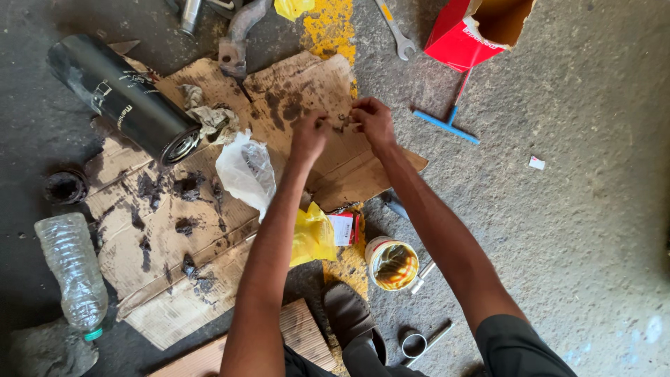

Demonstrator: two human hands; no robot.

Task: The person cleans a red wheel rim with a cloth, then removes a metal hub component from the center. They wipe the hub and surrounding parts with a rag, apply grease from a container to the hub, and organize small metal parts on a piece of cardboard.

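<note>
Holding a small dark part [345, 122] between the fingertips of both hands, the person works over a greasy sheet of cardboard [209, 209] on the concrete floor. The left hand [309, 136] and the right hand [375, 120] are both pinched closed on this part, which stays just above the cardboard; what kind of part it is I cannot tell, it is too small.

The part looks oily, so I think it can slip from the fingers and fall on the cardboard or roll onto the dirty floor, where grit would stick to it. The forearm passes near the white plastic bag [246, 171], and an elbow could push it.

About containers: the small round tin [392, 264] beside the right arm stands open and has yellowish grease inside; a knee or foot could tip it. The red carton box [474, 28] at the top lies open, and its inside is not visible. The clear plastic bottle [72, 269] at the left lies on its side and looks nearly empty. The black cylinder filter [122, 94] lies on the cardboard edge.
</note>
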